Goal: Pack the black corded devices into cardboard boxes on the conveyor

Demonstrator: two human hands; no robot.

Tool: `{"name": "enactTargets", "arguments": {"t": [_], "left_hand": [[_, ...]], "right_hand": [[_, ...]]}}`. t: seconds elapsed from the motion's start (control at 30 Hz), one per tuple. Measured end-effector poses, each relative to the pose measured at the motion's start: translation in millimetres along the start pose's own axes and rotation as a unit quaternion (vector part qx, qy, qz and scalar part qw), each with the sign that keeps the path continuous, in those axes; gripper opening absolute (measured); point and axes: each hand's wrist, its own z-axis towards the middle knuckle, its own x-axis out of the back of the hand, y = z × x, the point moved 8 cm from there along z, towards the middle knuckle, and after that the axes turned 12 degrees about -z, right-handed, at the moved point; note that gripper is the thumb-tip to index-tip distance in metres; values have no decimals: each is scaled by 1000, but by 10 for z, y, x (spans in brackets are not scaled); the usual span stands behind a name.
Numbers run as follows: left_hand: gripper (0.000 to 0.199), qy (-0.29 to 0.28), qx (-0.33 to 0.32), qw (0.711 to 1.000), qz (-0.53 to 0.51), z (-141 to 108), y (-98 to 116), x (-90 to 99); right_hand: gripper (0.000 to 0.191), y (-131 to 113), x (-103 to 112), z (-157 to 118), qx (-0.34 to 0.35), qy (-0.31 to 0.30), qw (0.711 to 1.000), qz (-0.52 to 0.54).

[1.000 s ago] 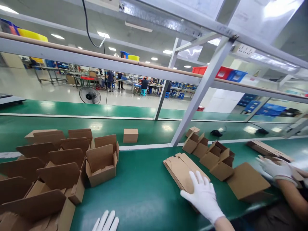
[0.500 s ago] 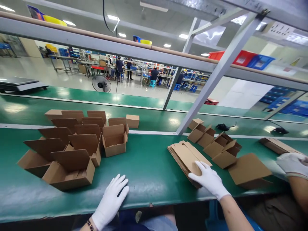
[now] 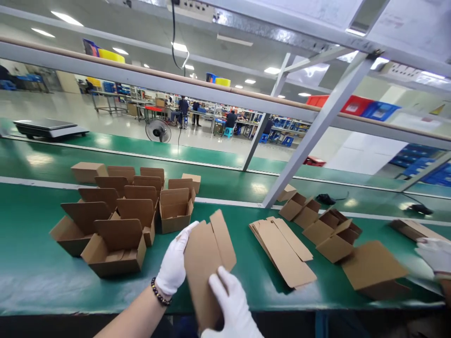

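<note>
A folded flat cardboard piece [image 3: 202, 263] is held up in front of me over the green table. My left hand [image 3: 174, 263], in a white glove, grips its left edge. The gloved fingers of my right hand [image 3: 230, 303] close on its lower right side. To the right lies a stack of flat cardboard [image 3: 282, 251], touched by neither hand. Left of my hands stand rows of open brown boxes [image 3: 116, 249] with raised lids.
More open boxes [image 3: 317, 225] and a larger cardboard box [image 3: 373, 267] stand to the right. At the right edge, another person's gloved hand [image 3: 435, 253] is beside flat cardboard. A slanted metal post [image 3: 317, 136] rises from the table. A scale [image 3: 51, 127] sits far left.
My right hand has moved left from the stack with a flat cardboard piece. My left hand has lifted from the table and taken hold of its left edge. The view has shifted slightly.
</note>
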Motion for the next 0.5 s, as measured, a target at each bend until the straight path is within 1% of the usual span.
{"name": "enactTargets", "arguments": {"t": [0.03,0.07,0.1,0.13,0.17,0.2,0.23,0.3,0.37,0.4,0.43,0.5], "left_hand": [[44,32,-5,999,38,-9,88,62],[43,49,-8,996,74,-39,170,109],[43,54,-13,993,104,-90,243,139],[43,50,-20,990,131,-158,305,148],[44,38,-27,986,160,-240,349,132],[45,20,-33,981,190,-331,375,96],[45,-2,-39,975,220,-426,386,41],[44,-53,-53,959,275,-601,372,-82],[41,-82,-73,943,314,-709,359,-138],[40,-81,-88,937,329,-724,369,-126],[38,-64,-104,932,341,-710,393,-77],[32,2,-126,926,354,-617,450,89]], "right_hand": [[72,-106,-49,34,25,-11,999,27],[57,-113,-69,101,20,-13,998,52],[45,-34,-60,198,-15,-1,997,73],[41,107,-38,312,-76,22,992,95],[42,263,-25,425,-145,48,981,121],[48,384,-34,539,-201,72,964,157],[54,441,-79,660,-230,84,947,207],[61,409,-232,886,-246,72,913,318],[64,308,-327,996,-257,62,887,378],[63,261,-319,1002,-260,67,882,387],[59,216,-276,986,-252,77,882,389],[48,108,-153,924,-198,86,893,394]]}}
